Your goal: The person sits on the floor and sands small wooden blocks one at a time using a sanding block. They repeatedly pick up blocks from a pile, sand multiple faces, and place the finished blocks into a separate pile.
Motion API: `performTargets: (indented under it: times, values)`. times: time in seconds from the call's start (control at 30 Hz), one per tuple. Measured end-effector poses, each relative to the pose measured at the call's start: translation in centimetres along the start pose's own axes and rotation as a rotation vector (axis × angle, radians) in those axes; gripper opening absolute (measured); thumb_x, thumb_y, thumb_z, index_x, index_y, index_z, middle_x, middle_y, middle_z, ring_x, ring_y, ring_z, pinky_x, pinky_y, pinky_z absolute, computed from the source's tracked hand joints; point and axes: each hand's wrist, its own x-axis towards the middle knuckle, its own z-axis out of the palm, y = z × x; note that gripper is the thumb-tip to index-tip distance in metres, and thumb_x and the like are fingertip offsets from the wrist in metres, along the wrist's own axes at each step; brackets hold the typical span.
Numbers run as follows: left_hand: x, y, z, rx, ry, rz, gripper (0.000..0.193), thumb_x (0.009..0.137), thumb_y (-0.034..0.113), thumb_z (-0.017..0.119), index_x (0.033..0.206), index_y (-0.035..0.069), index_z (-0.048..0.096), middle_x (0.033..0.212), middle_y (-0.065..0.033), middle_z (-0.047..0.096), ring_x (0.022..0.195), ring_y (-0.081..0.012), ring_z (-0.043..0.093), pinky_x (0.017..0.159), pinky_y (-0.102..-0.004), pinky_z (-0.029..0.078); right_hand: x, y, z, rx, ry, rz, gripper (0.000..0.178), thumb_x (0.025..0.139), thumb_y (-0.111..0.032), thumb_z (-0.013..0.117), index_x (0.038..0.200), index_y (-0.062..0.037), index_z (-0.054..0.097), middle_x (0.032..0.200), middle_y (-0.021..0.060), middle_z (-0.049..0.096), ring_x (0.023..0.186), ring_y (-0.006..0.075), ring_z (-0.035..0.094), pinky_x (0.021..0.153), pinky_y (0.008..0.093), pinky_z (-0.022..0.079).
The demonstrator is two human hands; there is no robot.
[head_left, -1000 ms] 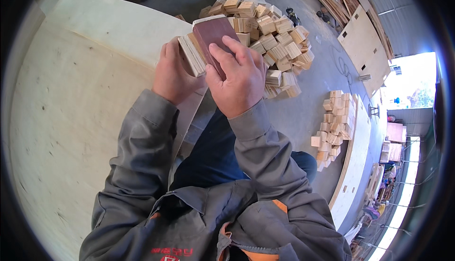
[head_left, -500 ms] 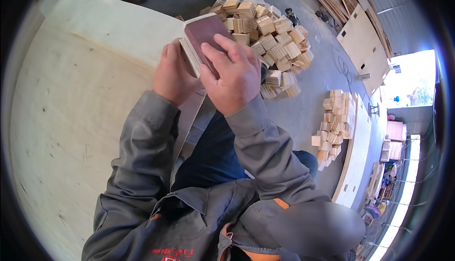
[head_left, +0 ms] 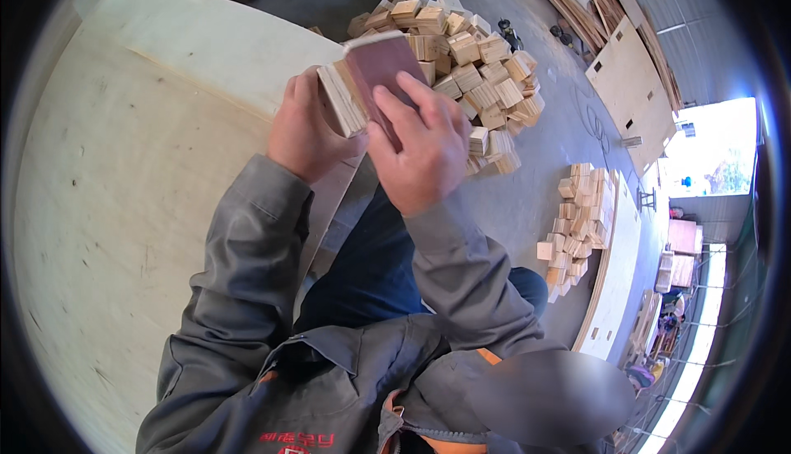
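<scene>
Above the edge of the pale plywood tabletop [head_left: 140, 174], a small plywood block [head_left: 339, 101] is held up in front of the person, its layered edge facing the camera. The left hand [head_left: 303, 137] has its grip pinched on the block from the left and below, fingers wrapped behind it and the thumb on the near side. Laid against the block's right face is a dark reddish-brown sheet of sandpaper [head_left: 381, 71], which stands a little above the block's top. The right hand [head_left: 422, 153] lies flat on that sheet, its fingers [head_left: 412, 95] stretched out and pressed together against the abrasive, so the grip holds the paper to the wood rather than curling around it.

Both forearms come up from the lower edge in grey jacket sleeves [head_left: 247, 264], and blue trousers [head_left: 371, 264] show between them. A narrow strip of board [head_left: 329, 207] leans down from the tabletop's edge just under the hands.

Beyond the hands, on the grey concrete floor [head_left: 535, 182], lies a large loose heap of similar wooden blocks [head_left: 470, 67]. Farther right, well apart from it, a smaller stack of blocks [head_left: 577, 215] stands beside a long flat plywood panel [head_left: 614, 289]. More sheets of board [head_left: 630, 83] lean at the upper right, near a bright doorway.
</scene>
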Motion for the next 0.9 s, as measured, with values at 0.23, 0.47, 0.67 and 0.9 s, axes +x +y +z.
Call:
performTargets:
  times: [0.23, 0.47, 0.67, 0.9]
  values:
    - [-0.3, -0.4, 0.2, -0.020, 0.018, 0.002, 0.086, 0.069, 0.021, 0.099, 0.141, 0.001, 0.055, 0.130, -0.0232, 0.066, 0.122, -0.0438, 0.065, 0.102, -0.0495, 0.058, -1.1, -1.4, -0.4, 0.006, 0.029, 0.040, 0.046, 0.080, -0.016, 0.089, 0.126, -0.0183, 0.084, 0.144, 0.0040, 0.069, 0.125, 0.0336, 0.063, 0.107, 0.0487, 0.051]
    - [-0.5, 0.3, 0.0, -0.006, 0.007, -0.008, 0.086, 0.069, 0.024, 0.099, 0.139, 0.000, 0.055, 0.129, -0.0233, 0.066, 0.123, -0.0423, 0.065, 0.101, -0.0501, 0.059, -1.5, -0.1, -1.4, 0.024, -0.018, 0.038, 0.047, 0.080, -0.016, 0.090, 0.127, -0.0174, 0.084, 0.145, 0.0052, 0.069, 0.126, 0.0341, 0.062, 0.108, 0.0497, 0.051]
    - [0.0, -0.5, 0.2, -0.025, 0.038, 0.051, 0.087, 0.069, 0.022, 0.099, 0.140, -0.001, 0.054, 0.128, -0.0236, 0.066, 0.124, -0.0435, 0.064, 0.103, -0.0504, 0.058, -0.9, -1.3, 0.3, 0.020, 0.047, 0.016, 0.047, 0.080, -0.015, 0.089, 0.126, -0.0186, 0.084, 0.146, 0.0038, 0.068, 0.126, 0.0333, 0.062, 0.107, 0.0483, 0.051]
    - [-0.3, 0.9, -0.3, 0.076, -0.025, -0.014, 0.089, 0.069, 0.022, 0.099, 0.141, -0.001, 0.053, 0.131, -0.0239, 0.065, 0.125, -0.0435, 0.064, 0.104, -0.0500, 0.058, -2.7, 0.3, -1.9, 0.015, 0.005, 0.063, 0.047, 0.080, -0.015, 0.090, 0.126, -0.0170, 0.085, 0.146, 0.0042, 0.069, 0.124, 0.0343, 0.062, 0.107, 0.0494, 0.051]
